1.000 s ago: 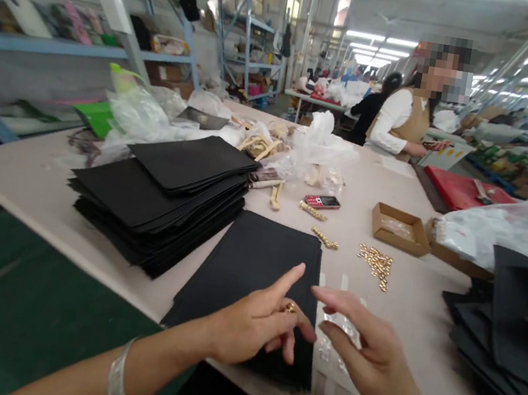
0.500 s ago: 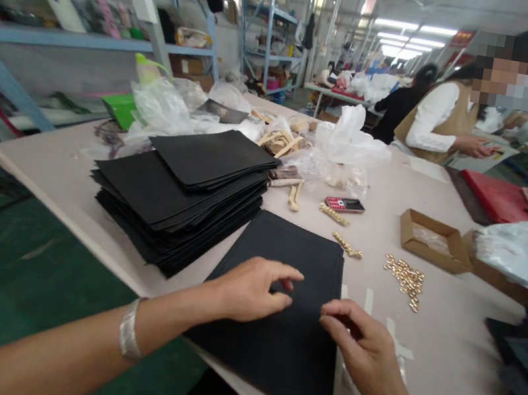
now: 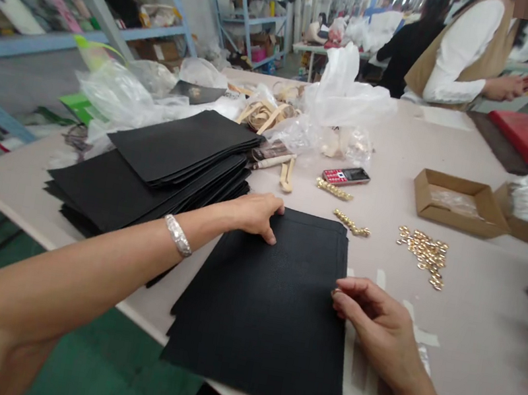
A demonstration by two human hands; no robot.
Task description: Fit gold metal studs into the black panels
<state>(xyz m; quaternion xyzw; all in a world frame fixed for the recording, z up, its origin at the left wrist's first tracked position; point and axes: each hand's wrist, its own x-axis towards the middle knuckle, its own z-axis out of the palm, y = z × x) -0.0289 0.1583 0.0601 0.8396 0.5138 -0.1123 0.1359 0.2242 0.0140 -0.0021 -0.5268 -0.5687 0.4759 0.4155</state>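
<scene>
Black sheets lie beneath the left grip.

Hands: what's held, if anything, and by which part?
Left hand at the far left corner of the middle stack, grip unclear; right hand pinched, anything between its fingers too small to tell.

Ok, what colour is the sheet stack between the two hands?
The sheet stack is black; it shows best in the head view, the only one.

Left hand at the black sheets' far left corner, right hand near their right edge.
</scene>
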